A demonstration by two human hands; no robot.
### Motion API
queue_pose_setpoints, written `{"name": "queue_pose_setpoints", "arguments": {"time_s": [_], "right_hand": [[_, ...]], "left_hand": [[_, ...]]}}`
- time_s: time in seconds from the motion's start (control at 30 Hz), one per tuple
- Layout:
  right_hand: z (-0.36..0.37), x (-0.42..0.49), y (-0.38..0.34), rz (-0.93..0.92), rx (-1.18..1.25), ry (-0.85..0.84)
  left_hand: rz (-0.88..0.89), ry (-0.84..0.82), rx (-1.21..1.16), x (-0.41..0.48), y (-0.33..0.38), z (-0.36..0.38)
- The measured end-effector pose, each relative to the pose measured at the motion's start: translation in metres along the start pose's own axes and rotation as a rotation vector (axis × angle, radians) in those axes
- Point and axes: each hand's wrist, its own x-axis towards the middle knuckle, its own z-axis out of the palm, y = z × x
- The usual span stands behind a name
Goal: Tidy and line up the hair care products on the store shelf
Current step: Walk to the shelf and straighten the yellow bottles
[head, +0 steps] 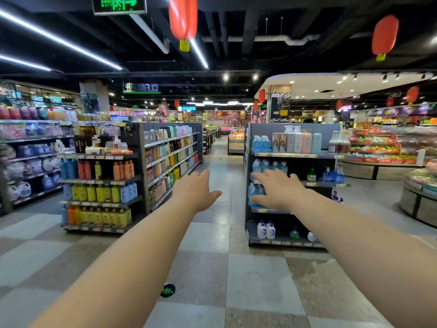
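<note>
- Hands both reach forward over the tiled aisle floor (212, 256), arms nearly straight, palms down; neither touches any product.
- Left hand (195, 189) sits near the middle of the view, fingers spread loosely, thumb out toward 3 o'clock, holding nothing.
- Right hand (276, 188) is likewise spread flat and empty, fingers pointing toward 10 o'clock; it overlaps the right end shelf (295, 156) in the view, though it looks well short of it in depth.
- Hair care products (296, 140), tall upright boxes and pump bottles in pink, white and teal, stand on the top tier of that unit, at about 1 o'clock from the right hand and above it.
- Long axes of those bottles run vertical; the row runs left to right across the shelf front.
- Right hand is the nearer one to this row; the left would have to cross toward 2 o'clock.
- More bottles fill the left end shelf (101, 181), at 9 o'clock from the left hand; whether those are hair care I cannot tell.
- Likely next need: walking closer, then raising the right hand to the top tier.
</note>
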Motion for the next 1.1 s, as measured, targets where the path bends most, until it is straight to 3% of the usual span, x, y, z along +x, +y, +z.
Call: {"name": "queue_pose_setpoints", "arguments": {"time_s": [0.4,1.1], "right_hand": [[0.089,0.086,-0.065,-0.178,0.08,-0.144],[0.23,0.417,-0.269,-0.297,0.235,-0.271]], "left_hand": [[-0.194,-0.189,0.041,0.023,-0.089,0.088],[-0.422,-0.339,0.061,0.22,-0.381,0.248]]}}
